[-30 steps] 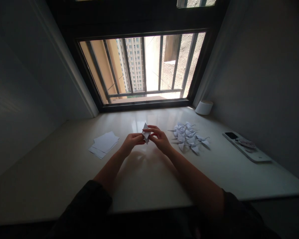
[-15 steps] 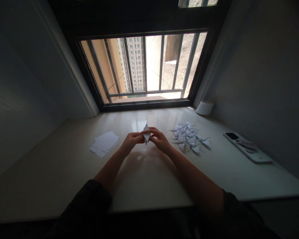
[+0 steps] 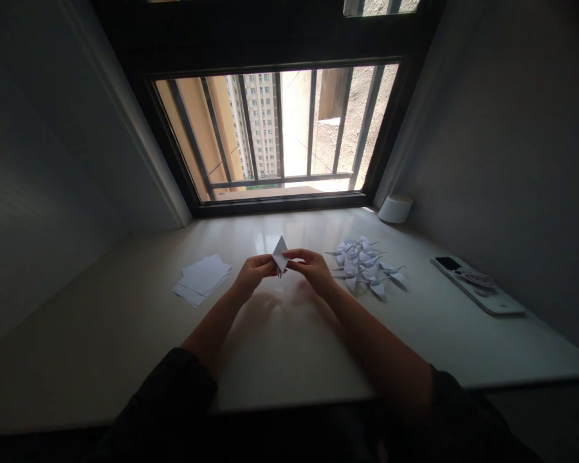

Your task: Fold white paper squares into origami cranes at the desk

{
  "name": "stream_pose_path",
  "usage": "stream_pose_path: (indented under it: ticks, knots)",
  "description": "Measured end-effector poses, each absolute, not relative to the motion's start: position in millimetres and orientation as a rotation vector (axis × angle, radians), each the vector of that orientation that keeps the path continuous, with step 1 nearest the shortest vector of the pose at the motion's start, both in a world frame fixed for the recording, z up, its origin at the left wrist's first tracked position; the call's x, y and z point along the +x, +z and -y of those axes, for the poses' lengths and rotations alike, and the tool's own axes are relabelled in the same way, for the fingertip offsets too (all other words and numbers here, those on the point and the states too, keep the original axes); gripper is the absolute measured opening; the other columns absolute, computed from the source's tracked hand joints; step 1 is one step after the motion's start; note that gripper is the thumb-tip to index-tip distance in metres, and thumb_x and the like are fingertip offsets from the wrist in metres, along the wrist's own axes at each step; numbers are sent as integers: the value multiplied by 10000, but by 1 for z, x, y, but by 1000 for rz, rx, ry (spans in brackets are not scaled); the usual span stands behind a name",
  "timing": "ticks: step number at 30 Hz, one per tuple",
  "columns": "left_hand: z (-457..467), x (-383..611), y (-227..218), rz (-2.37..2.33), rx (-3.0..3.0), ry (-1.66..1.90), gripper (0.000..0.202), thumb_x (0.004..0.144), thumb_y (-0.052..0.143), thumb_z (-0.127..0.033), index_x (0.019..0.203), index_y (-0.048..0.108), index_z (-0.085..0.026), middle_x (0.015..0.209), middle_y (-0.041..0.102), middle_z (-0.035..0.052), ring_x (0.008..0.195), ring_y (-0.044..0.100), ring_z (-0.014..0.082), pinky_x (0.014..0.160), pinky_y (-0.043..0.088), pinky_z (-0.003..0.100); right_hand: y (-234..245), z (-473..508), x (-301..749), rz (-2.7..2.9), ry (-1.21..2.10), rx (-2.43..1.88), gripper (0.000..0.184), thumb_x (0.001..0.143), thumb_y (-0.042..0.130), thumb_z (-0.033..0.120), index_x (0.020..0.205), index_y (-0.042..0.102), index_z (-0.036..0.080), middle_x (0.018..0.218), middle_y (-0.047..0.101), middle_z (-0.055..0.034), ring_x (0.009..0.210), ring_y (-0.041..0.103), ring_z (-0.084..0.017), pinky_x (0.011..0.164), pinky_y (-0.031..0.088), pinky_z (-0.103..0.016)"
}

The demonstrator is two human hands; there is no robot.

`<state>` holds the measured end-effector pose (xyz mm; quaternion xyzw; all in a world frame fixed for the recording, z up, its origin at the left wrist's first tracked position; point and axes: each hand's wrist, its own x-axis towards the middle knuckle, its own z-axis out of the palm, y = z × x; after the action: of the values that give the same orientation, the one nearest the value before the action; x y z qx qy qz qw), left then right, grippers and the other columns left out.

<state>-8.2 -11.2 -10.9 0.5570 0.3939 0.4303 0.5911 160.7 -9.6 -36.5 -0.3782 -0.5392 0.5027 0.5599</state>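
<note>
A folded piece of white paper (image 3: pixel 280 253), diamond-shaped with its point toward the window, is held above the middle of the white ledge. My left hand (image 3: pixel 253 275) pinches its left edge. On the other side, my right hand (image 3: pixel 312 267) has its thumb and index finger closed on the right edge. Fingers hide part of the lower end of the fold. To the right of my right hand lies a cluster of several folded white paper cranes (image 3: pixel 361 262). A small stack of white paper sheets (image 3: pixel 205 275) rests to the left of my left hand.
A phone (image 3: pixel 482 289) lies on the right of the ledge (image 3: pixel 289 366), near the wall. In the back right corner stands a white rounded object (image 3: pixel 395 209). A dark-framed window (image 3: pixel 280 204) with bars outside rises behind the ledge.
My right hand's fingers have drawn back a little to the right, showing more of the folded paper's face. My left hand keeps its pinch. The paper has shifted slightly left.
</note>
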Motion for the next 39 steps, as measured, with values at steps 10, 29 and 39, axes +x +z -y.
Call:
stream_pose_path:
  ticks: [10, 29, 39]
  knots:
    - [12, -10, -10, -1081, 1524, 1031, 357, 659, 700, -455, 863, 726, -163, 821, 710, 71, 809, 636, 224, 755, 468, 322, -39, 8, 160, 1182, 1165, -921, 328, 553, 777, 428, 794, 745, 208, 804, 736, -62, 822, 670, -240, 827, 490, -386]
    - [14, -1, -17, -1053, 1278, 1252, 442, 619, 761, -380, 986, 684, -145, 790, 726, 73, 763, 666, 211, 766, 488, 349, -38, 12, 154, 1011, 1154, -920, 338, 561, 789, 359, 840, 729, 179, 738, 727, -49, 675, 641, -169, 651, 476, -292]
    - [13, -3, -20, -1133, 1379, 1103, 386, 657, 711, -450, 907, 715, -156, 792, 719, 84, 751, 657, 205, 688, 471, 299, -40, 12, 155, 1197, 980, -1013, 326, 634, 733, 395, 889, 736, 192, 861, 732, -72, 732, 659, -220, 650, 502, -324]
